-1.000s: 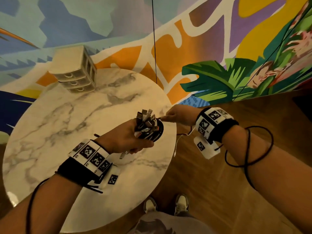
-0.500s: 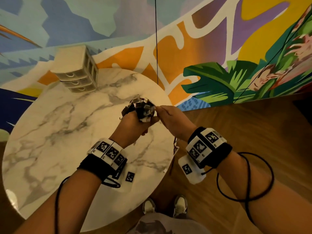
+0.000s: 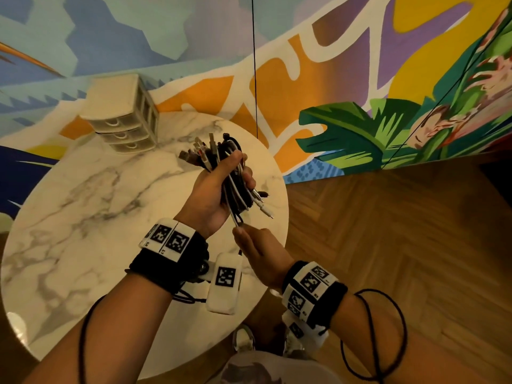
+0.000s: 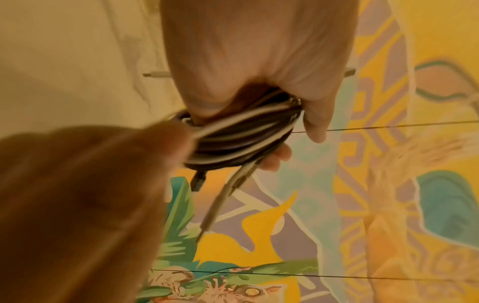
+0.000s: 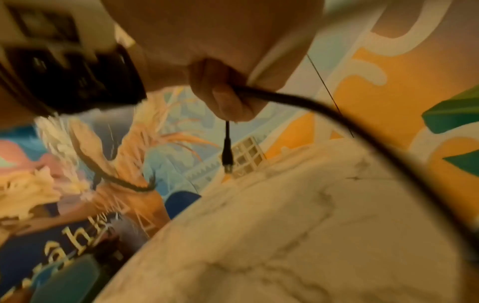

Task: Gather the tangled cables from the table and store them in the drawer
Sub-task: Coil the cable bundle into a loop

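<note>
Gripping the cable bundle (image 3: 230,173) at frame centre, the left hand (image 3: 213,195) curls round it (over the bench (image 3: 83,217)); the right hand (image 3: 260,253) just below pinches a trailing black cable (image 5: 324,110).

Running under warm, dim amber light, everything tinting yellow-orange. Catching a soft bright patch on the table (image 3: 83,217) near its left rim, no hard glare. Throwing only faint, diffuse shadows under the forearms. Bending straight lines at the head view's edges, wide-angle distortion curving the wall seams. Staying fairly sharp in the head view centre, cables (image 3: 230,173) readable. Smearing badly in the left wrist view: right hand (image 4: 77,205) close to the lens and fully out of focus, mural soft. Motion-blurring across the right wrist view, black cable (image 5: 362,131) streaking, table veins mushy, wristband dark and undefined.
</note>
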The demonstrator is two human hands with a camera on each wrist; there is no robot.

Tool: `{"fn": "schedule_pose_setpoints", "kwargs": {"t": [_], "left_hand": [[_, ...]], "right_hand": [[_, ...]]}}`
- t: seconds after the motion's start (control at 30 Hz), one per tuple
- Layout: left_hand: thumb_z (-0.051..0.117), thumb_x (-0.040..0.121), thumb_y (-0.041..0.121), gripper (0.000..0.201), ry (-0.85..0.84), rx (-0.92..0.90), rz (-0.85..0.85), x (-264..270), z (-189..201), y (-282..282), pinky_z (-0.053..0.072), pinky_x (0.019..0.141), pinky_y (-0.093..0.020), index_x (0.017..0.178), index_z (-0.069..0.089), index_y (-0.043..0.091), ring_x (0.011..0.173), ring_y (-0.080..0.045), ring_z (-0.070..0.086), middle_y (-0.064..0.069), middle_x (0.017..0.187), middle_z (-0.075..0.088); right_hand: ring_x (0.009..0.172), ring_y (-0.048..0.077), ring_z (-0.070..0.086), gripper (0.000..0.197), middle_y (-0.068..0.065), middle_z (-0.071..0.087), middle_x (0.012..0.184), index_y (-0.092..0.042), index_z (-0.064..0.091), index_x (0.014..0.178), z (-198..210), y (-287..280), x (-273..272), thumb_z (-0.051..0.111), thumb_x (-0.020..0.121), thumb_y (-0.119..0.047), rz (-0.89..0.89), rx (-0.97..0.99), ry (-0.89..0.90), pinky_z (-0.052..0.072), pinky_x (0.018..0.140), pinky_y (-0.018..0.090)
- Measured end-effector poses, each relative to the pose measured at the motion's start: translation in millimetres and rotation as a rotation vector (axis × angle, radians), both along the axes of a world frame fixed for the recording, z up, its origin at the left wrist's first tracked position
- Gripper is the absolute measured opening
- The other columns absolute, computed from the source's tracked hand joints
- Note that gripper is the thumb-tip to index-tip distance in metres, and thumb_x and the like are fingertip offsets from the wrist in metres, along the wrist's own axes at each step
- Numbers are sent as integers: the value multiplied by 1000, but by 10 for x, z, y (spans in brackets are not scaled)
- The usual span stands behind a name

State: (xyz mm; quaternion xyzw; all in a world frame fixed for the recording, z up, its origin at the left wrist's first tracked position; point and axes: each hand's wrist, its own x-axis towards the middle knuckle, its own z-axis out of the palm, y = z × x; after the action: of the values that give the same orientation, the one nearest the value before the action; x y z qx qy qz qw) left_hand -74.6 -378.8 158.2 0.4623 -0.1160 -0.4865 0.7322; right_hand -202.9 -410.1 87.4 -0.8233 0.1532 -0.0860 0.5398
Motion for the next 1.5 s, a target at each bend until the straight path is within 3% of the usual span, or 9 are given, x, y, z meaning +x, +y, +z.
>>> {"fn": "schedule_pose_setpoints", "kwargs": {"t": [0.13,0.37,0.57,0.67,0.77,0.9,1.13,1.37,1.5], "left_hand": [[49,86,36,49,16,-69,-101,-21,5,84,43,59,-24,114,57,-3,43,-14,40,0,45,43],[67,76,43,61,-280,-84,-520,149,186,372,23,53,-39,113,61,-4,37,-18,39,-4,42,46],[74,71,24,54,-596,170,-634,-8,157,455,42,46,-25,101,57,-16,43,-21,48,-33,62,53],[68,81,15,14,-737,224,-601,-33,79,488,40,46,-29,90,61,7,41,-23,47,-15,49,50],[67,87,15,23,-860,300,-463,34,-50,518,41,48,-29,76,61,35,44,-23,49,-5,48,53],[66,86,22,23,-1000,429,-282,-22,-138,395,44,48,-25,70,54,32,44,-17,51,2,47,55],[63,88,34,29,-515,494,56,-95,-135,133,54,56,-41,76,66,7,52,-30,60,-17,62,64],[70,76,39,37,-120,422,-64,-18,-147,273,53,65,-36,94,68,6,73,-31,63,-16,85,66],[70,70,34,40,-72,394,-196,-14,-137,367,52,64,-35,100,69,7,72,-31,58,-16,88,64]], "right_hand": [[56,22,41,36,-2,40,59,-22,38,73,-149,-60,-32,26,100,-44,57,-128,96,37,59,41],[51,8,31,40,-4,36,59,-21,38,63,-335,-589,-55,41,100,-37,119,25,409,27,51,22],[39,12,30,46,2,37,48,-15,40,56,-63,-1022,36,46,99,-30,206,170,585,30,46,23],[37,11,30,43,0,35,47,-15,40,57,62,-1204,49,47,98,-24,95,301,560,27,42,23],[41,14,27,42,1,32,52,-17,40,57,151,-1251,46,50,97,-26,-1,393,498,23,45,27],[42,15,27,45,0,33,49,-18,42,57,351,-965,124,41,99,-30,-102,447,379,23,45,28],[56,19,36,33,1,39,59,-11,47,69,244,-369,342,31,97,-13,-351,306,49,32,60,41],[73,21,51,21,8,56,84,-5,65,91,164,-299,287,44,95,-6,-153,14,-38,43,66,20],[74,19,44,16,11,57,72,-3,70,69,72,-301,280,58,78,-7,-221,-283,-263,33,61,23]]}}
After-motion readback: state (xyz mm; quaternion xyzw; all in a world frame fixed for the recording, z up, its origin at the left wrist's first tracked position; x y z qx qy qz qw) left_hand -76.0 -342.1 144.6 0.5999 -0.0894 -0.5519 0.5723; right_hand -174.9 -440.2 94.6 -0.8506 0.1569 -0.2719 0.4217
